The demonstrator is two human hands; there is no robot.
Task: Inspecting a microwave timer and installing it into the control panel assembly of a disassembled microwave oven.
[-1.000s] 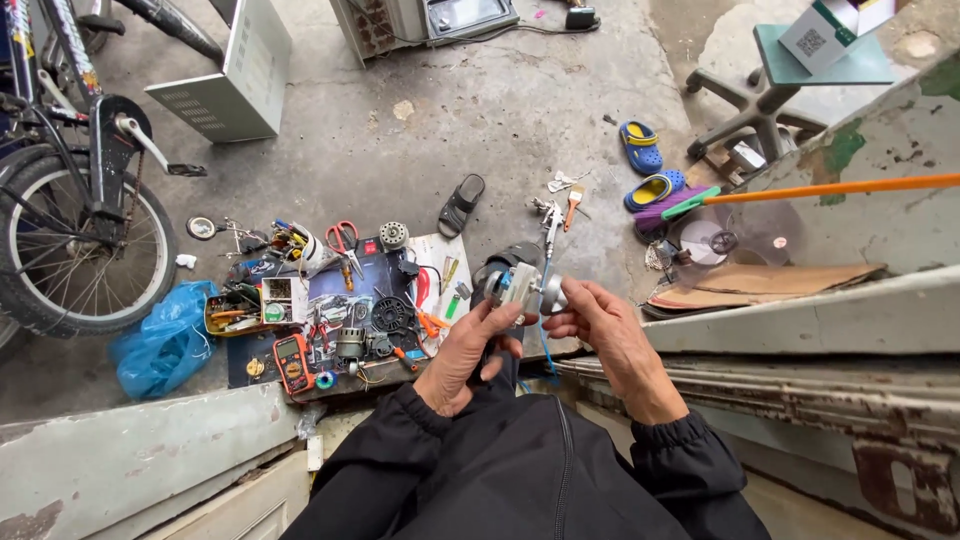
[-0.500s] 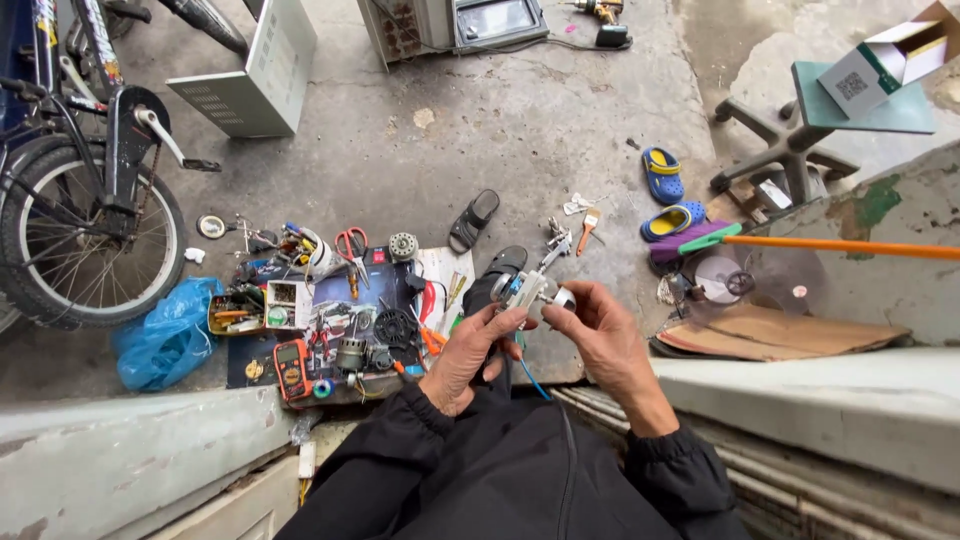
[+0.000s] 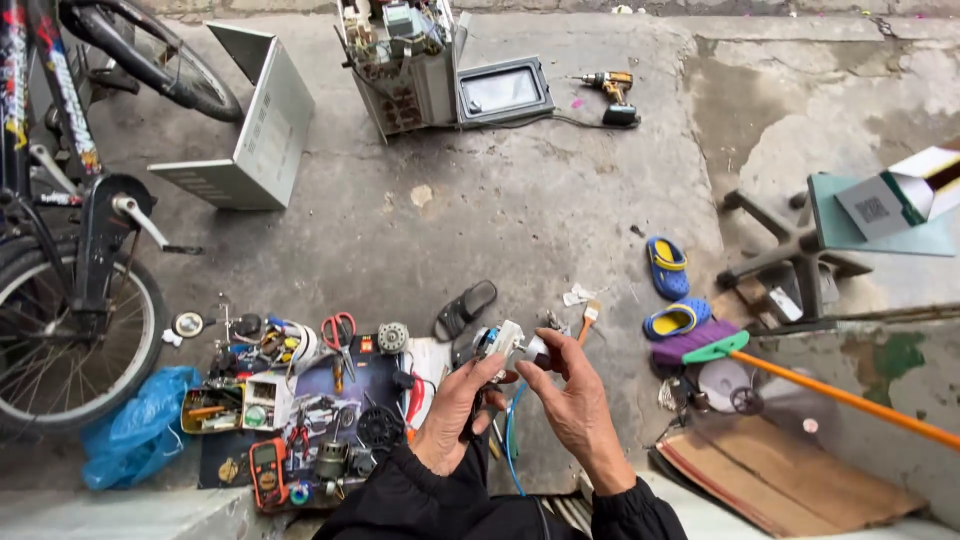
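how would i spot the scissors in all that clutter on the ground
Start at the bicycle wheel on the left, then move right across the tool mat. At its top edge lie the scissors, left of the hands; their red loop handles are what sets them apart from their neighbours.

Bare concrete floor lies open ahead of both hands, up to the opened appliance housing at the far edge. To the left, a mat of tools and the bicycle wheel block the floor; to the right stand blue sandals, a broom and a stool.
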